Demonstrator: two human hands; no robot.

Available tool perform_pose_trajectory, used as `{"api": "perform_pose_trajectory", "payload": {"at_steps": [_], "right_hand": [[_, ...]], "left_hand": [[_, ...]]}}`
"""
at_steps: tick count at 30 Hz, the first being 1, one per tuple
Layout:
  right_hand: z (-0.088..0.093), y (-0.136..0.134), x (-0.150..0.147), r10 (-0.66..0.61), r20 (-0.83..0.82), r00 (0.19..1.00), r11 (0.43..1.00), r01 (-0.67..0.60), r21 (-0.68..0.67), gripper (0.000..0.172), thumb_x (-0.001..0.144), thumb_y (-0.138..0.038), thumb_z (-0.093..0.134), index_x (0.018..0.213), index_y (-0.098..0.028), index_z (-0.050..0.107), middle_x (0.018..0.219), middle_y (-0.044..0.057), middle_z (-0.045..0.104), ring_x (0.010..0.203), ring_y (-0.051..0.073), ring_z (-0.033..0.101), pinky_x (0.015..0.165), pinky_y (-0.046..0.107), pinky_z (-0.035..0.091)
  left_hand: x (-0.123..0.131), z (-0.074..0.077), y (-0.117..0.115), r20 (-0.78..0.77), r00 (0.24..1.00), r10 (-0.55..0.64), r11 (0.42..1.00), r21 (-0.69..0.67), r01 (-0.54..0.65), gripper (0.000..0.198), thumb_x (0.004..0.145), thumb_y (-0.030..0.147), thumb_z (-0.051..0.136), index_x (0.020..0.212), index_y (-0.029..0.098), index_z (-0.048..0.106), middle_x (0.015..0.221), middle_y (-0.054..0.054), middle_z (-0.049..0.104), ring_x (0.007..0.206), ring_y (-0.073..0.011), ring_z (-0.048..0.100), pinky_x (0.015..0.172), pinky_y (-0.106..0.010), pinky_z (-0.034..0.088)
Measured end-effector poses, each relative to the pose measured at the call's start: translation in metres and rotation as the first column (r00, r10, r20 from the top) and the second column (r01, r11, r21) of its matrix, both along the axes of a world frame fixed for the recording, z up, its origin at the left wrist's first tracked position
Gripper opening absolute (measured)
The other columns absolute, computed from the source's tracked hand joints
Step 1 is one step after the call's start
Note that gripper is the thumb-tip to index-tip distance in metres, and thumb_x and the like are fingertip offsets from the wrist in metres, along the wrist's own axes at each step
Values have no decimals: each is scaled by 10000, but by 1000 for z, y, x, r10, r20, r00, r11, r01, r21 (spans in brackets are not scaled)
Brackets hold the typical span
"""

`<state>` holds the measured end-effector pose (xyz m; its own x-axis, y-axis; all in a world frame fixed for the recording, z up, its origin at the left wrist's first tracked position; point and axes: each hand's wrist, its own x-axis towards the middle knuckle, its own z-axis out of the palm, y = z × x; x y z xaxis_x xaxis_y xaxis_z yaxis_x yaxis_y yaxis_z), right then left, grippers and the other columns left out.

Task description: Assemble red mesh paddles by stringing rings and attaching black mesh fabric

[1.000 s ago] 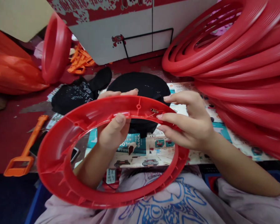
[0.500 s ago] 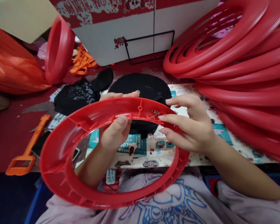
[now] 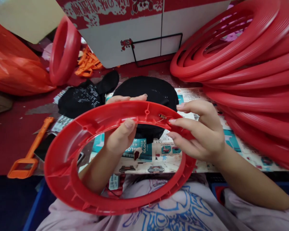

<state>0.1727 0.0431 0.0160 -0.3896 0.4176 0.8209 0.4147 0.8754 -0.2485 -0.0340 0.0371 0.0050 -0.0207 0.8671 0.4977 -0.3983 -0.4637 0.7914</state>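
A red plastic ring (image 3: 59, 160) with a ribbed, hollow inner channel is held tilted in front of my body. My left hand (image 3: 120, 136) reaches up through its opening and grips the far rim, thumb on the inner edge and fingers behind. A small component with thin wires (image 3: 162, 116) lies in the channel at the upper right. Beside it my right hand (image 3: 198, 133) is bent around the ring's right part, its fingertips at the channel and inner edge near the wires. Whether those fingertips pinch a wire cannot be made out.
Black cloth covers (image 3: 146, 91) lie behind the ring on a printed sheet (image 3: 168, 165). Red rings (image 3: 250, 99) are heaped at the right. Leftward are an orange plastic handle (image 3: 31, 154), a phone (image 3: 44, 147), orange parts (image 3: 89, 62) and an orange bag (image 3: 14, 64). A white-and-red carton (image 3: 125, 30) stands behind.
My right fingertips have shifted slightly to the right along the ring, showing more of the small component. The ring stays in my left hand, and the whole view has shifted slightly.
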Motion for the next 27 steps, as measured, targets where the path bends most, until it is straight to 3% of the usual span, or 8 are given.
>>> {"api": "perform_pose_trajectory", "payload": {"at_steps": [5, 13, 27], "right_hand": [[1, -3, -1, -15, 45, 999, 999, 13, 32, 187, 805, -209, 676, 987, -178, 645, 1107, 104, 602, 999, 232, 596, 860, 440, 524], [2, -4, -1, -66, 58, 996, 997, 64, 42, 160, 830, -220, 655, 987, -208, 629, 1095, 97, 603, 989, 226, 600, 830, 434, 541], [0, -3, -2, -39, 75, 996, 998, 35, 51, 148, 835, -176, 642, 982, -161, 633, 1115, 112, 597, 1017, 223, 589, 876, 434, 528]], "left_hand": [[0, 0, 0, -4, 1000, 11, 1000, 10, -11, 273, 849, 328, 681, 1110, 264, 628, 1162, 2, 729, 1138, -204, 650, 1017, -388, 522], [0, 1, 0, 2, 1000, -13, 1000, 7, 13, 270, 859, 307, 669, 1119, 248, 622, 1167, 11, 728, 1134, -182, 652, 1000, -332, 533], [-2, 0, 1, -47, 998, 38, 999, -25, -40, 285, 818, 353, 714, 1085, 287, 640, 1148, -5, 723, 1131, -213, 653, 983, -369, 545]]}}
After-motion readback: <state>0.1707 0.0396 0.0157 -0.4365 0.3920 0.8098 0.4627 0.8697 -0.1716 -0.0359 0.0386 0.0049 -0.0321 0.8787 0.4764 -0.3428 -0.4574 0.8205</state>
